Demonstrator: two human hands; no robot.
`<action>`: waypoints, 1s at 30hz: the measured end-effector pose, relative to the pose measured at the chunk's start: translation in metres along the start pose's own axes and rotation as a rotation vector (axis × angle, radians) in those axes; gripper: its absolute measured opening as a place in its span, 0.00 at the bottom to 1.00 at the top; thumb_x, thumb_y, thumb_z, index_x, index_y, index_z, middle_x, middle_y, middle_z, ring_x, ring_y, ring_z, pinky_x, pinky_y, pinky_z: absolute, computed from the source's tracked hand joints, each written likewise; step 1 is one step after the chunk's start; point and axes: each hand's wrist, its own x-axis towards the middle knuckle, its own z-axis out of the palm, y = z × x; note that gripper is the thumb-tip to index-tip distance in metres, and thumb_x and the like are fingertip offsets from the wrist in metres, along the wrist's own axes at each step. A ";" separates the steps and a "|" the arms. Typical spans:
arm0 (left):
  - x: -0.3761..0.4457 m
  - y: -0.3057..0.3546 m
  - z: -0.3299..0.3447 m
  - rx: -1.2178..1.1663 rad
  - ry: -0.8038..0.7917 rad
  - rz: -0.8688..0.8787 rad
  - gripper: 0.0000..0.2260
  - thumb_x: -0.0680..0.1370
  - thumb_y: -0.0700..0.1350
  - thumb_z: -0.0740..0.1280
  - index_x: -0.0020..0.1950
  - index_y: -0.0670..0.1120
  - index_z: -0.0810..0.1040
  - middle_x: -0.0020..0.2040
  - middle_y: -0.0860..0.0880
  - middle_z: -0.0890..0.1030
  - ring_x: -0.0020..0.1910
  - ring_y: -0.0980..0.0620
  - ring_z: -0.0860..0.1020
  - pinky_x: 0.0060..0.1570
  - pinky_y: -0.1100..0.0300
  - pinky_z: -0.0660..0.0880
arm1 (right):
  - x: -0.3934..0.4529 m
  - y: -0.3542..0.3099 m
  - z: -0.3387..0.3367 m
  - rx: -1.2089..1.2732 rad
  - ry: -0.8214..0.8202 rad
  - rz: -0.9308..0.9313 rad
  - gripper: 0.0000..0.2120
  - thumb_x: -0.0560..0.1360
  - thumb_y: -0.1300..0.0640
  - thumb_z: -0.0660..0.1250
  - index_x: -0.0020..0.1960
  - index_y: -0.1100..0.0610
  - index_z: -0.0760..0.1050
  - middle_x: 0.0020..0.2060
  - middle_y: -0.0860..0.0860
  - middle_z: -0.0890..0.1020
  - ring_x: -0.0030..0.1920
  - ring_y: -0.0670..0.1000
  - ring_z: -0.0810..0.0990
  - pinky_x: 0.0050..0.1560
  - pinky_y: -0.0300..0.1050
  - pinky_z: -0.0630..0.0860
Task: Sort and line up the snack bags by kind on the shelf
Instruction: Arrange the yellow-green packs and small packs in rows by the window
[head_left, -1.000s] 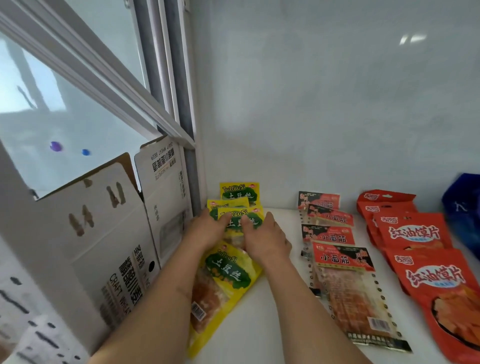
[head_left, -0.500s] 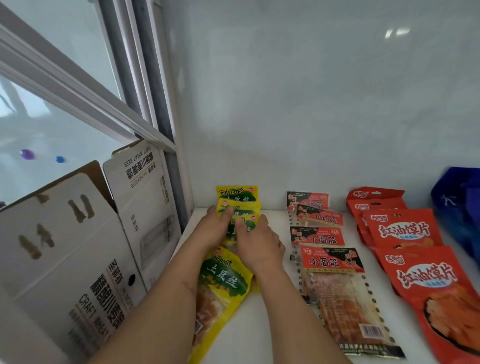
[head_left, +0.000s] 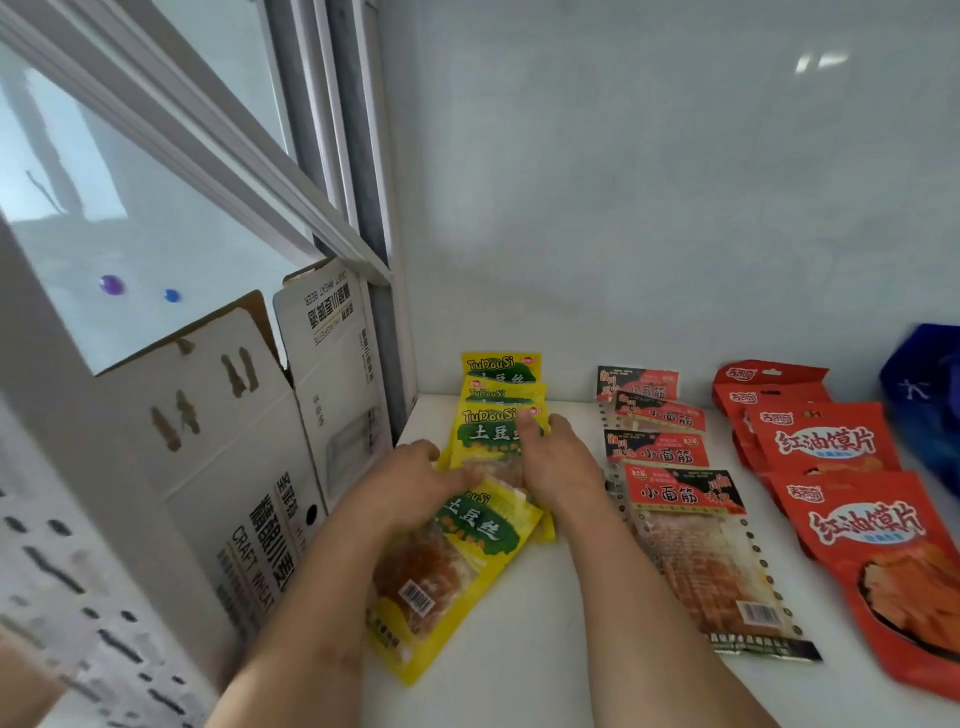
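Yellow snack bags lie overlapped at lower centre of the frame, framed by the left hand and right hand, fingers laid flat, nothing gripped. The tilted front bag is best squared by gentle sideways pressure.

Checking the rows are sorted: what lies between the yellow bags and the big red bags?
In the head view, a row of black-and-red bags lies between the yellow bags and the big red bags.
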 end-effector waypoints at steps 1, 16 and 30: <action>-0.005 -0.001 0.002 0.019 -0.003 -0.005 0.34 0.75 0.64 0.68 0.73 0.45 0.70 0.69 0.45 0.74 0.65 0.46 0.75 0.63 0.52 0.74 | -0.002 -0.001 0.000 -0.009 -0.002 0.004 0.33 0.80 0.34 0.47 0.72 0.57 0.65 0.67 0.58 0.75 0.68 0.61 0.72 0.67 0.60 0.67; -0.001 0.006 0.013 -0.362 0.176 -0.088 0.12 0.81 0.46 0.66 0.42 0.40 0.79 0.41 0.43 0.80 0.41 0.46 0.77 0.35 0.57 0.65 | -0.018 -0.010 -0.013 0.107 -0.039 0.055 0.41 0.79 0.31 0.40 0.71 0.60 0.68 0.67 0.59 0.75 0.68 0.59 0.72 0.67 0.56 0.68; 0.025 0.029 0.025 -0.362 0.216 -0.113 0.14 0.83 0.46 0.63 0.63 0.38 0.72 0.59 0.41 0.76 0.53 0.42 0.76 0.43 0.59 0.65 | -0.022 -0.010 0.000 0.647 -0.057 0.133 0.62 0.57 0.13 0.46 0.80 0.50 0.53 0.79 0.50 0.59 0.76 0.55 0.63 0.74 0.59 0.63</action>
